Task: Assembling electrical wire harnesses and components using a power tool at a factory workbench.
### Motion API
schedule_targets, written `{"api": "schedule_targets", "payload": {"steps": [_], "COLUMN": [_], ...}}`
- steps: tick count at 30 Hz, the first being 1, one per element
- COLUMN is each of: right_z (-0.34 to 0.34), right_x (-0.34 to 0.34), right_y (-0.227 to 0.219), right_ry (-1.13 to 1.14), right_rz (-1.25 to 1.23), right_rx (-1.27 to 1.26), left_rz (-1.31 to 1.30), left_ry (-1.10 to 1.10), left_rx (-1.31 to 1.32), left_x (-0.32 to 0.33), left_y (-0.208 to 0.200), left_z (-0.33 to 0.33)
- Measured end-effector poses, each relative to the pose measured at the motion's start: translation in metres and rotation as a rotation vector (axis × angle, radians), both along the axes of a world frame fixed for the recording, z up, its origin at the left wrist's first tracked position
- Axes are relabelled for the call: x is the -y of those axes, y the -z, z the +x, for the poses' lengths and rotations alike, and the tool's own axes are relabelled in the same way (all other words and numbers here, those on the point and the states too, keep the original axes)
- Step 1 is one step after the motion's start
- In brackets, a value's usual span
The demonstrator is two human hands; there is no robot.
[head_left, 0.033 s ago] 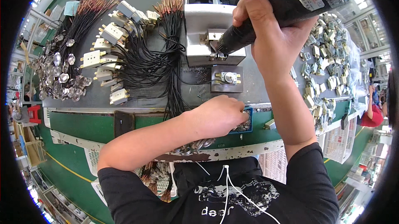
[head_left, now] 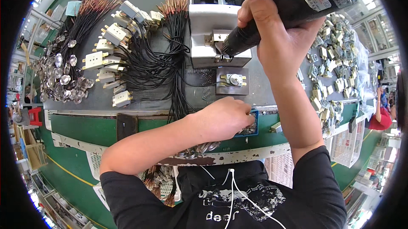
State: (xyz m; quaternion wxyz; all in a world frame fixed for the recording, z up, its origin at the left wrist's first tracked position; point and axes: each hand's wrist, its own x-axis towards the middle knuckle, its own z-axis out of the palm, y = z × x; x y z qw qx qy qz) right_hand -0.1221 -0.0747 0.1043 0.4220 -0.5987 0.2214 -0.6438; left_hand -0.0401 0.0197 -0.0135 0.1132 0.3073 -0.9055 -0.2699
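Note:
My right hand [head_left: 282,33] is wrapped round a black electric screwdriver [head_left: 297,1]. Its tip slants down to the left onto a small white part [head_left: 220,36] seated in a metal fixture [head_left: 212,14]. My left hand [head_left: 225,118] hangs over a small blue box [head_left: 253,129] of tiny metal pieces at the table's near edge. Its fingers are curled in, and what they hold, if anything, is hidden. Between the hands and the fixture, a thermostat-like part with a round metal cap [head_left: 233,79] lies on a square metal block [head_left: 222,89], a black wire running left from it.
Left of the fixture lies a bundle of black wires [head_left: 148,65] with white connector blocks [head_left: 95,60]. Farther left is a heap of wires with round metal caps [head_left: 63,78]. Many white and metal parts [head_left: 325,78] cover the table's right side. Near the right edge is another person [head_left: 381,118].

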Motion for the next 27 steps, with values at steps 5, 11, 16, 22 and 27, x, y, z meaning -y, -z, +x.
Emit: {"api": "schedule_targets", "payload": {"steps": [5, 11, 16, 22, 27], "right_z": [0.016, 0.013, 0.014, -0.019, -0.046], "right_x": [0.084, 0.033, 0.008, -0.003, -0.003], "right_y": [0.029, -0.008, 0.008, 0.008, 0.006], "right_ry": [-0.601, -0.467, -0.206, -0.249, -0.235], "right_rz": [-0.79, -0.001, -0.135, -0.115, -0.213], "right_rx": [0.314, 0.0, 0.027, -0.009, -0.1], "left_rz": [-0.018, 0.007, -0.348, -0.43, -0.501], "left_ry": [-0.056, -0.134, -0.447, -0.588, -0.567], "left_rx": [-0.133, -0.084, -0.223, -0.104, -0.043], "left_x": [0.0, -0.008, 0.008, 0.014, 0.015], "left_y": [-0.007, -0.025, -0.053, -0.024, -0.005], "left_z": [0.0, 0.015, 0.052, 0.06, 0.039]}}
